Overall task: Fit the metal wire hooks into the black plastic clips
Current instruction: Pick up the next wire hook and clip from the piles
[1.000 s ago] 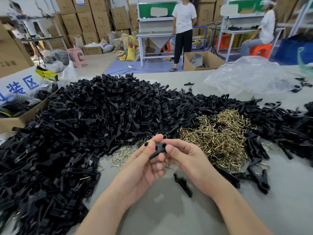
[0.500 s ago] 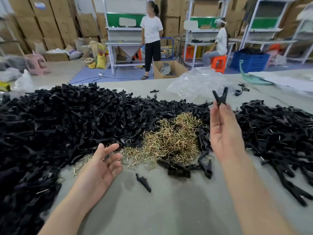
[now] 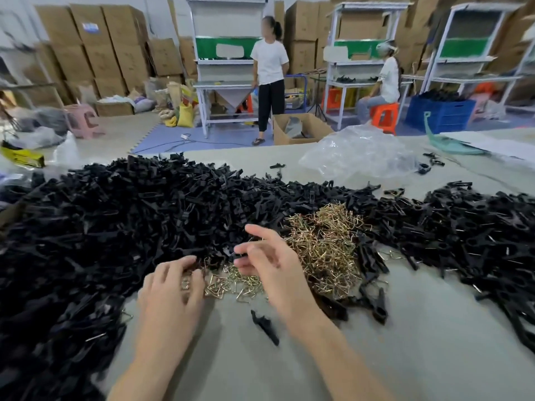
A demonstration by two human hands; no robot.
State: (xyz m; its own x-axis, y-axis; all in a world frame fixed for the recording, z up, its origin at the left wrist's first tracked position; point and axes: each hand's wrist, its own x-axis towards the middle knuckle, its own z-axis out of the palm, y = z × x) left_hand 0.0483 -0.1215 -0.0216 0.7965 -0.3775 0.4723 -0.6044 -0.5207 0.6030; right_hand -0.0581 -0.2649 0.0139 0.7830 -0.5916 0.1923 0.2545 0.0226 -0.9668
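A huge heap of black plastic clips covers the left and middle of the table, and a second heap of clips lies on the right. Between them sits a pile of brass-coloured wire hooks. My left hand rests palm down, its fingers spread over the loose hooks at the pile's near edge. My right hand hovers just right of it, thumb and a finger pinched on a small black clip, which is blurred. One clip half lies alone between my forearms.
The grey table extends toward me. A few clips lie at the hook pile's near right edge. A crumpled clear plastic bag lies at the back. Two people, shelving, cartons and a blue crate stand beyond the table.
My right hand, raised to the right with a clip half a second ago, has come back down to the middle. My left hand has moved forward onto the hooks.
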